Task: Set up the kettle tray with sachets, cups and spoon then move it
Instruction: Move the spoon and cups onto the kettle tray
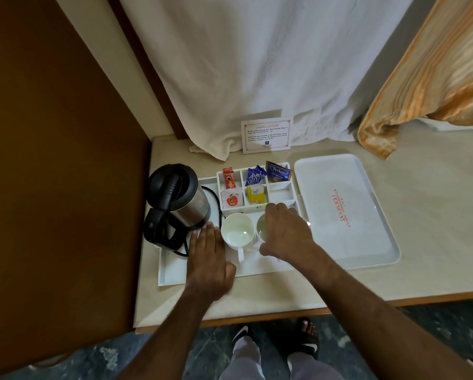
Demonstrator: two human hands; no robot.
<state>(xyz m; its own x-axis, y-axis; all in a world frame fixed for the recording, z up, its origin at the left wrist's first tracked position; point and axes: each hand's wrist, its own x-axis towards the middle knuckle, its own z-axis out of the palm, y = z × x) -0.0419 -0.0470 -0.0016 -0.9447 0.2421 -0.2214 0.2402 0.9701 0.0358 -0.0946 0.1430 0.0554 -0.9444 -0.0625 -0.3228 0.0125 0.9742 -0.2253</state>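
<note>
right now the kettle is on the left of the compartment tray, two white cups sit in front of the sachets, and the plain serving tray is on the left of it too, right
Not quite. The head view shows the plain serving tray lying to the right of the compartment tray, not the left. The rest holds: the kettle stands at the left, and two white cups sit in front of the sachets, the right hand over one of them.

A dark sachet in the organiser's upper right compartment is reading "Tetley Original". The red sachet, upper left compartment, is showing "SCAFÉ". Red lettering on the white tray, right of centre, and the card's small print are staying unreadable
</note>
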